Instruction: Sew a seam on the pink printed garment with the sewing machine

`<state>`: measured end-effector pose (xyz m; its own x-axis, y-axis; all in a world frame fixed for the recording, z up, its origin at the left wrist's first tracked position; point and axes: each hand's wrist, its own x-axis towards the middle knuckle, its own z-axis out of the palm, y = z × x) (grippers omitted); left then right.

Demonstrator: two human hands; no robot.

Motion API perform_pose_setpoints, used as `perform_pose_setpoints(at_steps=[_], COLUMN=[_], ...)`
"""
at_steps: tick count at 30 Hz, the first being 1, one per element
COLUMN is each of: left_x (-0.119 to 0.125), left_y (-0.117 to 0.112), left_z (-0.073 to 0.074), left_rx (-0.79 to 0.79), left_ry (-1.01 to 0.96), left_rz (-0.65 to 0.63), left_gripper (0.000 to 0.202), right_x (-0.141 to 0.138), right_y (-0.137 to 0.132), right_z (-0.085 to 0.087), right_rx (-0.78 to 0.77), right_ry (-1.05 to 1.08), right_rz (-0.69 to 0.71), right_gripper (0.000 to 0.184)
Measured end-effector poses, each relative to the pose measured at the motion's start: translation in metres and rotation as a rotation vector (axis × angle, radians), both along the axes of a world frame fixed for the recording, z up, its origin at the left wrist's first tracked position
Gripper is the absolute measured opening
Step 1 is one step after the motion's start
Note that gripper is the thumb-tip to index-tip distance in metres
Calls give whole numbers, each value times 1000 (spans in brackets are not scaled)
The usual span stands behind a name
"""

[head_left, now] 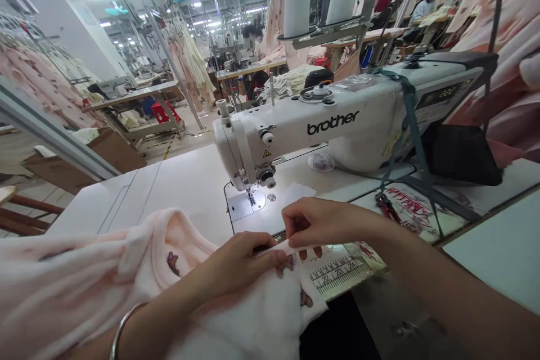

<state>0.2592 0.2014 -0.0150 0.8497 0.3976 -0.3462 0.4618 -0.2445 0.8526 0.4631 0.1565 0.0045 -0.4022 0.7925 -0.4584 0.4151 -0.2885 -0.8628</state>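
A pale pink fleece garment (139,275) with small brown printed figures spreads over the table's front left and hangs down over the near edge. My left hand (248,259), a silver bangle on its wrist, is closed on the garment's folded edge. Just to the right, my right hand (312,222) pinches the same edge between thumb and fingers. Both hands are in front of the needle plate of a white sewing machine (291,129). Its presser foot (252,198) stands behind the hands, with no cloth under it.
A printed ruler (337,274) runs along the table's front edge. Thread snips (387,208) on a green strap and a bobbin (321,162) are near the machine. Thread cones (297,8) stand above. Hanging garments (37,79) and other machines fill the room behind.
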Motion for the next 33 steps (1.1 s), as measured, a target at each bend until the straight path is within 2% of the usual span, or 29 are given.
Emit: perform_pose_setpoints(at_steps=[4,9,12,15,18,22,25,29,33], left_x=[0,1,1,-1,-4,-6,-3,4,10], left_y=[-5,-15,-18,-18,-15,-12,-5,21,51], left_z=[-2,0,1,3,3,-5,-12,-19,-27], left_rx=[-18,11,71,118,71,2,77,136,122], left_ry=[-62,-90,-104,-87,-65,-23,37,79,137], left_rz=[79,137,146,151,162,215,290,393,482], left_gripper=[26,19,18,17,18,17,19,25,30], right_x=[0,3,2,-2,-4,-6,-7,-7,-10], right_y=[-1,-13,-20,-24,-28,-27,-13,26,63], right_z=[3,9,7,2,-4,-15,-29,-45,-45], right_rx=[16,68,113,95,75,18,-27,-22,27], right_ry=[15,-73,-181,-163,-111,-2,29,-56,-233], right_rz=[-19,-5,13,-40,-81,-128,-160,-142,-143], right_gripper=[10,35,22,14,12,12,15,18,14])
